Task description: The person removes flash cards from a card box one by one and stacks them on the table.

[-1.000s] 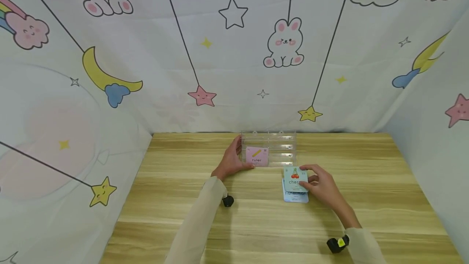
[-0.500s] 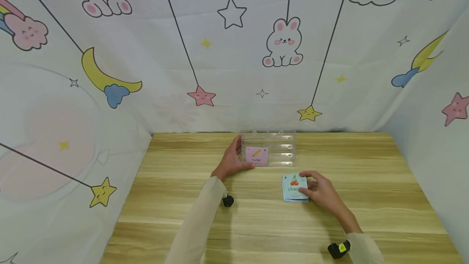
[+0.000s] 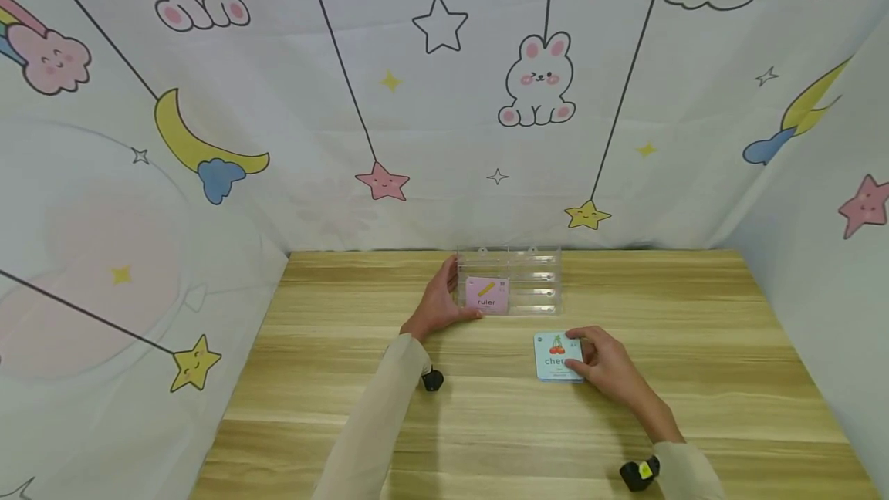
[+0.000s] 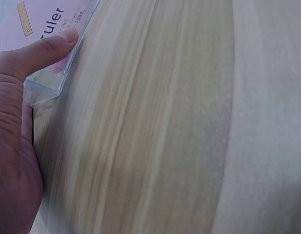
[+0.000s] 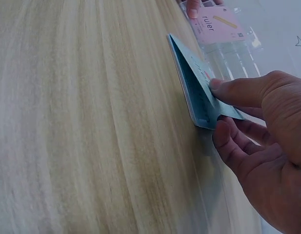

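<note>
My left hand (image 3: 439, 304) grips the left side of a clear plastic card rack (image 3: 535, 285), with its thumb along the lower front edge. A pink card (image 3: 479, 304) printed "ruler" sits in the rack's lower left; my left thumb (image 4: 57, 46) lies across its bottom in the left wrist view. Nearer me, my right hand (image 3: 613, 365) pinches a pale green cherry card (image 3: 550, 370) at its right side, thumb in front. In the right wrist view, the cherry card (image 5: 193, 62) leans slightly away from another teal card (image 5: 188, 95) behind it. How many cards are behind is unclear.
Both hands are over a wood-grain table (image 3: 333, 407). A white cloth (image 3: 444, 122) printed with stars, rabbits and clouds hangs right behind the rack and along both sides. Black wrist cameras (image 3: 432, 380) are worn on both wrists.
My right hand has lowered the cherry card toward me, over the blue "fisherman" card, which it now covers almost fully. My left hand and the rack have stayed put.
</note>
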A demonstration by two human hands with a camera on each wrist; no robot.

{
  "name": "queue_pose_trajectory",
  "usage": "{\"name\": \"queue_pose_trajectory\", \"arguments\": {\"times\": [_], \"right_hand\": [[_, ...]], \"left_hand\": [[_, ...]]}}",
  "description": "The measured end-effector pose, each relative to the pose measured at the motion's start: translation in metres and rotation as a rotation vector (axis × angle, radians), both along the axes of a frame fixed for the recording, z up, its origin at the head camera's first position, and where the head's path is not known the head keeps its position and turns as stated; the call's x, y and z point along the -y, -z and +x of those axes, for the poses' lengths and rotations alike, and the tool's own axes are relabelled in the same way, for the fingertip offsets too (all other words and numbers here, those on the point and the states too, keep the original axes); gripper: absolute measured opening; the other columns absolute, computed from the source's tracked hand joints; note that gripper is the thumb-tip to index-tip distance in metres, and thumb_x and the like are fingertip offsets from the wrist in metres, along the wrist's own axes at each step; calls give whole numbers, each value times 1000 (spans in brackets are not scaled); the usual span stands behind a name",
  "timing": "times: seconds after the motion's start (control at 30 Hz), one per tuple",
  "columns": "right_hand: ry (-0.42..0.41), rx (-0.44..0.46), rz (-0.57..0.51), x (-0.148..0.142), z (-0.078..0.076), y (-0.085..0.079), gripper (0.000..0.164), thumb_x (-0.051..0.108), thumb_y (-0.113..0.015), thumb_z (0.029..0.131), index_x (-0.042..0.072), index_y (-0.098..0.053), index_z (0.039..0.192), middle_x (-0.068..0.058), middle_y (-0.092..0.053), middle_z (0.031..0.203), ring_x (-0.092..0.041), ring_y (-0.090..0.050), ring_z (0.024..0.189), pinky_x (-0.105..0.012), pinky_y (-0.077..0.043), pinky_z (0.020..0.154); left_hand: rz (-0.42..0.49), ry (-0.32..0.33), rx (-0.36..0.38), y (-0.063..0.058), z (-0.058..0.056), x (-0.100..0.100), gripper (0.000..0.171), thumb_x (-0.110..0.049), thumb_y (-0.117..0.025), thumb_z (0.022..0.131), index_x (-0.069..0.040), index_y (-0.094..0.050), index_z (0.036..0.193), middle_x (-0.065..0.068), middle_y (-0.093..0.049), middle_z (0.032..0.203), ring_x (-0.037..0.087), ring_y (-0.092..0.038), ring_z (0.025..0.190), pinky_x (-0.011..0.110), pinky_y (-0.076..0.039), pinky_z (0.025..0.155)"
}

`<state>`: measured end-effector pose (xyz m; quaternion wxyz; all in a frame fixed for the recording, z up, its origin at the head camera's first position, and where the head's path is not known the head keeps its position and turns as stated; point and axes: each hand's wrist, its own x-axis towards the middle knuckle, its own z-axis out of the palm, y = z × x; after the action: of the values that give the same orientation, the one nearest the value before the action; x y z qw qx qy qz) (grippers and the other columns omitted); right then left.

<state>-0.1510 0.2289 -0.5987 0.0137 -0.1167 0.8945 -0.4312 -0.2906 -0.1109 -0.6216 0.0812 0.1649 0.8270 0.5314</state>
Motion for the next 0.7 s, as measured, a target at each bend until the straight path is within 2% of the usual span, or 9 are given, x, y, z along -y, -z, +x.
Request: {"name": "queue_pose_trajectory", "arguments": {"times": [0.17,0.47,0.7], "right_hand": [[-2,-36,35,0,1,3,43,0,-86,83,-5,-67,121,-18,-61,116,-14,-52,74,-22,-46,57],[-19,-53,58,-2,1,6,44,-2,-85,83,-7,-67,123,-19,-60,121,-12,-51,74,-21,-46,58],[-34,-61,102,-2,0,4,43,-1,-85,83,-5,-69,122,-18,-60,120,-14,-50,75,-22,-44,61]], "left_hand": [[-8,-3,10,0,0,0,128,-17,-100,70,-11,-15,166,12,-33,165,21,-35,150,26,-32,121],[6,3,-21,0,-1,-1,127,-16,-100,70,-10,-17,165,14,-35,164,23,-36,150,30,-33,122],[8,4,-15,0,-2,-1,124,-17,-100,69,-14,-20,164,9,-39,162,17,-38,148,24,-33,120]]}}
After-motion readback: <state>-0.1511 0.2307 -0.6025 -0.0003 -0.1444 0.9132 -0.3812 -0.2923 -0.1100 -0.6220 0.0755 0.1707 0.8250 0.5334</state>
